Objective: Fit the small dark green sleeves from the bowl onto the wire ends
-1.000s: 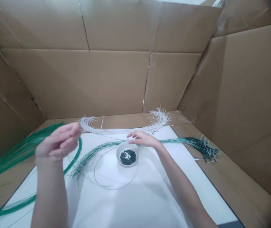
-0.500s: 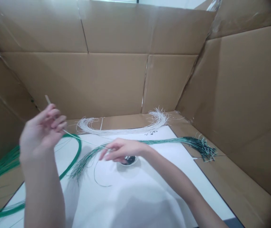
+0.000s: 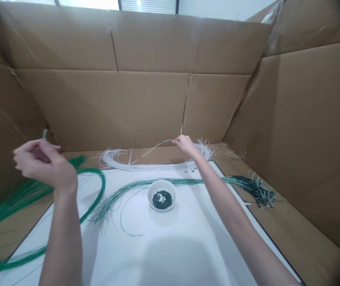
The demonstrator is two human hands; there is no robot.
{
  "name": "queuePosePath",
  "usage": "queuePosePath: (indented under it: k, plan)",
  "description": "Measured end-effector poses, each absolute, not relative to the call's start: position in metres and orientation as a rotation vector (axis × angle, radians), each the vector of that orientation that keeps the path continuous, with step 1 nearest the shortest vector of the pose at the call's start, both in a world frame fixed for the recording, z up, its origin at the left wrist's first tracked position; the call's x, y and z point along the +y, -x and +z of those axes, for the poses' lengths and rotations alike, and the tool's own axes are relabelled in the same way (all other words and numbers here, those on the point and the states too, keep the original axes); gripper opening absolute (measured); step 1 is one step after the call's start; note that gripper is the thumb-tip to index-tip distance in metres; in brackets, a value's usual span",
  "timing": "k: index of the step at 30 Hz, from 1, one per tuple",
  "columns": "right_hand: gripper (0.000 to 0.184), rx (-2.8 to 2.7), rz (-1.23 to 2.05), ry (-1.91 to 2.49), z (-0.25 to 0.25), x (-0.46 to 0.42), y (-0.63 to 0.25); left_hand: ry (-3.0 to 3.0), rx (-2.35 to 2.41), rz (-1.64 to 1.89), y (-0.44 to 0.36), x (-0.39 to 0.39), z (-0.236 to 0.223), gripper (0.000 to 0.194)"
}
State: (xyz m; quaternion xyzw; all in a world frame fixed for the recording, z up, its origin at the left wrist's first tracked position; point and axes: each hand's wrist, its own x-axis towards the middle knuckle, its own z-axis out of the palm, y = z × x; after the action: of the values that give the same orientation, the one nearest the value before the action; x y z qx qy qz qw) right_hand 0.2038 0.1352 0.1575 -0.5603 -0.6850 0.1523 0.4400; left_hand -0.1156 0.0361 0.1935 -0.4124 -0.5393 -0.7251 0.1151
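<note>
My left hand (image 3: 43,161) is raised at the left with its fingers pinched; a short pale green strand tip (image 3: 44,133) sticks up above them. Farther right, my right hand (image 3: 184,143) is closed on a thin pale strand (image 3: 157,146), which curves left and down from its fingertips. Whether both hands hold one and the same strand I cannot tell. A white bowl (image 3: 162,183) of small dark beads (image 3: 162,200) stands on the white board below the right hand. A bundle of green strands (image 3: 137,183) runs behind the bowl.
White strands (image 3: 110,157) lie in a curved bundle along the back. Thicker green coils (image 3: 100,190) spread at the left. Several loose dark beads (image 3: 191,170) rest near the board's back edge. One loose strand (image 3: 122,222) curls left of the bowl. Cardboard walls (image 3: 146,107) surround the board.
My right hand came down over the bowl to a strand stretched from the left hand, then moved up and back with a pale strand. My left hand rose, then shifted left and turned.
</note>
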Motion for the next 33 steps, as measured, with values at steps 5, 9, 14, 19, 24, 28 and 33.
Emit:
queuePosePath:
  k: [5,9,14,19,24,28,33]
  plan:
    - [0.032,-1.816,0.182,1.430,0.141,0.174,-0.129,1.676,-1.308,-2.315,0.081,0.040,0.187,0.012]
    - [0.052,-2.048,0.348,1.390,0.113,0.174,-0.120,2.269,-1.464,-2.174,0.070,0.041,0.173,0.013]
    - [0.054,-2.137,0.435,1.423,0.092,0.129,-0.148,2.790,-1.795,-1.690,0.067,0.050,0.144,0.020]
    - [0.014,-2.393,0.587,1.415,0.082,0.050,-0.153,2.834,-1.953,-1.594,0.061,0.052,0.123,0.020]
    - [0.018,-2.631,0.557,1.527,0.071,0.015,-0.133,2.958,-1.934,-1.486,0.045,0.044,0.121,0.020]
    - [0.028,-2.702,0.489,1.637,0.070,0.018,-0.125,3.097,-1.897,-1.420,0.028,0.040,0.121,0.019]
    - [0.029,-2.727,0.424,1.678,0.069,0.020,-0.125,3.075,-1.965,-1.577,0.014,0.043,0.109,0.019]
